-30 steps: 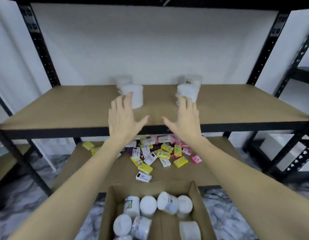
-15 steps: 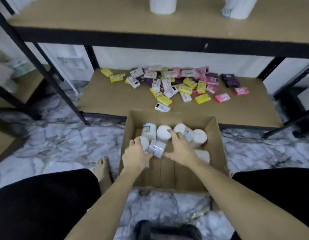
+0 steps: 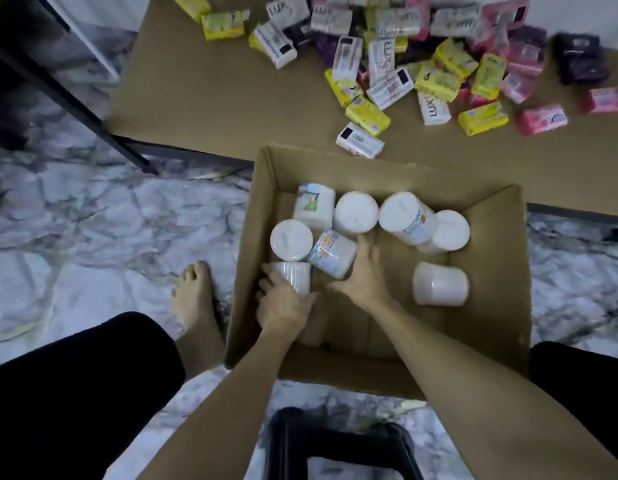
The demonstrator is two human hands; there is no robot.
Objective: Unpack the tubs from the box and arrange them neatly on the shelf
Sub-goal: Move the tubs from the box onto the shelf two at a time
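An open cardboard box (image 3: 487,341) sits on the marble floor with several white tubs inside. My left hand (image 3: 283,301) is wrapped around a white tub (image 3: 293,273) lying on its side at the box's left wall. My right hand (image 3: 364,271) is spread open, fingertips touching a labelled tub (image 3: 331,252) that lies on its side. Other tubs cluster behind, one standing upright (image 3: 356,211), and one tub (image 3: 441,284) lies alone to the right. The upper shelf is out of view.
The low shelf board (image 3: 214,84) behind the box carries a scattered pile of soap packets (image 3: 435,67). A black shelf post (image 3: 71,102) slants at left. My bare foot (image 3: 195,296) rests beside the box, and a black stool (image 3: 338,448) is below.
My view dropped from the upper shelf to the box. Both hands came down from the shelf into the box; my left hand closed around a tub and my right hand reached the labelled one.
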